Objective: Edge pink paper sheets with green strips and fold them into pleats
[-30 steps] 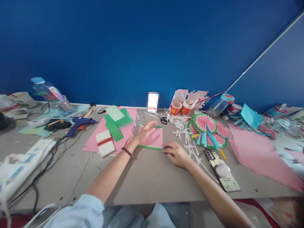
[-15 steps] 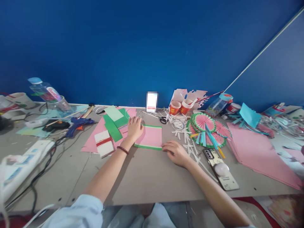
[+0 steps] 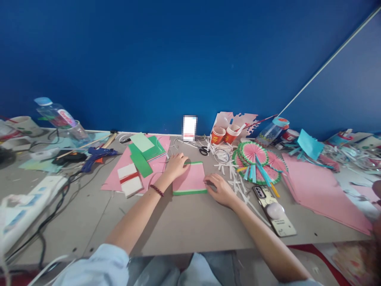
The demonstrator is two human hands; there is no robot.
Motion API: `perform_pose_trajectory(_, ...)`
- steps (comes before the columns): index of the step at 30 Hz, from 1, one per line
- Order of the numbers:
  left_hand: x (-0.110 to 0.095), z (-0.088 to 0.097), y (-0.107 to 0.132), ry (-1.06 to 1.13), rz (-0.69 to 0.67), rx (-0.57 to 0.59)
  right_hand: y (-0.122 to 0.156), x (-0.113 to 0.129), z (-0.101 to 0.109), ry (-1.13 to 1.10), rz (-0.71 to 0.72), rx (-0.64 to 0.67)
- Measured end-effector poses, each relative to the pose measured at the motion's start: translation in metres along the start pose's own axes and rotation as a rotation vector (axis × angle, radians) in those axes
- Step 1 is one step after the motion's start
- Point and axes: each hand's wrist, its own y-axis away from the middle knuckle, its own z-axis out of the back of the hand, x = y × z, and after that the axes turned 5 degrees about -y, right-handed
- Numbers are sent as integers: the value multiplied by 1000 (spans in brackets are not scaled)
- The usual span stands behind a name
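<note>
A pink paper sheet with green strips along two edges (image 3: 190,178) lies flat on the grey table (image 3: 184,222) in front of me. My left hand (image 3: 176,166), with a bead bracelet at the wrist, rests on the sheet's far left corner, fingers curled down onto it. My right hand (image 3: 218,188) presses its fingertips on the sheet's right edge. Neither hand lifts the paper.
Pink and green paper sheets (image 3: 143,157), a blue glue gun (image 3: 97,154) and cables lie left. Scissors (image 3: 204,151), two red cups (image 3: 224,135), white paper strips and pink-green paper fans (image 3: 256,159) lie right, with a phone (image 3: 274,210) and large pink sheets (image 3: 321,190).
My left hand slid from the sheet's middle to its far left corner. The sheet turned slightly, and my right hand moved up along its right edge.
</note>
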Motion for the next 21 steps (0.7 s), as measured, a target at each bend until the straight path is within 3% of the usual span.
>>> perform_pose_trajectory(6, 7, 6, 1, 410, 165, 131, -1, -7, -1, -86, -73, -90)
perform_pose_trajectory(9, 5, 17, 6, 585, 195, 141, -1, -13, 1, -147, -131, -168)
perform_pose_trajectory(13, 1, 36, 18, 730, 242, 9, -4, -18, 9, -331, -302, -258)
perform_pose_trajectory(18, -1, 49, 38, 862, 362, -288, -19, -4, 19, -866, -682, -108)
perform_pose_trajectory(21, -1, 45, 47, 927, 453, -469, -31, 11, 20, -980, -741, -75)
